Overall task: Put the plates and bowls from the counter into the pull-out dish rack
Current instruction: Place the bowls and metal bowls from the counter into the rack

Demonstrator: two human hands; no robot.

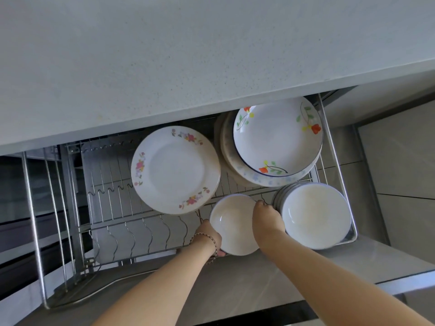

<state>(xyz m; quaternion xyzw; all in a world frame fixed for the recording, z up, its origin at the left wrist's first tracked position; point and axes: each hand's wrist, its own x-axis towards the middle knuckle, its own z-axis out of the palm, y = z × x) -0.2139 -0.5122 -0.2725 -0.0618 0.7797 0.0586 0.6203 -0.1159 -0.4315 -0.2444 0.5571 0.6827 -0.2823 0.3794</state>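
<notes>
The pull-out wire dish rack (110, 203) stands open below the counter edge. A small white bowl (231, 224) leans in the front row of the rack, held from both sides: my left hand (209, 236) grips its lower left rim and my right hand (267, 220) its upper right rim. Right of it stands a stack of white bowls (315, 215). Behind lie a pink-flowered plate (175, 169) and a stack of plates topped by an orange-flowered deep plate (277, 137).
The grey speckled counter (188, 55) fills the upper view with nothing on it in sight. The rack's left slots (131, 236) hold no dishes. Grey floor tiles (404, 161) lie to the right; a cabinet front edge (270, 311) runs below my arms.
</notes>
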